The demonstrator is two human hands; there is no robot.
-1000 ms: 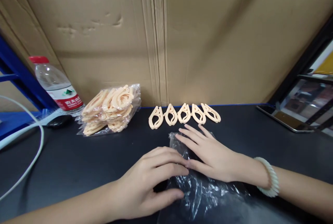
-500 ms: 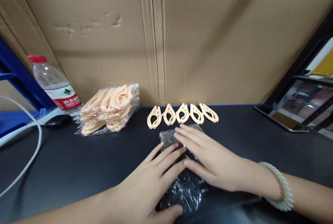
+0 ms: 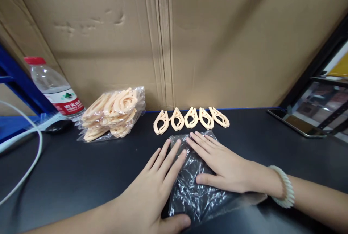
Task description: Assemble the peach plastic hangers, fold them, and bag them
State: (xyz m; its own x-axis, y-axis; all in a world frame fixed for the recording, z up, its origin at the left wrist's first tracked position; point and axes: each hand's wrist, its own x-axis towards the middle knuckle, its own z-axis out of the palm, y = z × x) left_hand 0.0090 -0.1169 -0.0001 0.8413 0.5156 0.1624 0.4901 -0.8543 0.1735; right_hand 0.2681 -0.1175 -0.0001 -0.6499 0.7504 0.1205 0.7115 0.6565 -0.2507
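A crinkled clear plastic bag (image 3: 194,187) lies flat on the black tabletop in front of me. My left hand (image 3: 156,183) rests along its left side, fingers spread and thumb on the near end. On its upper right part lies my right hand (image 3: 223,163), palm down with fingers stretched out; a pale coiled band (image 3: 284,187) circles that wrist. Neither hand grips anything. Just beyond the bag, several peach folding hangers stand out in a row, among them the leftmost hanger (image 3: 161,129) and the rightmost hanger (image 3: 224,122).
Back left is a pile of bagged peach hangers (image 3: 108,112). Behind it stand a red-capped water bottle (image 3: 58,89), a dark computer mouse (image 3: 58,126) and a white cable (image 3: 38,154). A phone-like flat device (image 3: 295,123) lies back right. Cardboard (image 3: 231,45) walls the rear.
My hands have moved apart, and the bag between them now lies more spread out and flatter. My left fingers are straighter. The hangers stay where they were.
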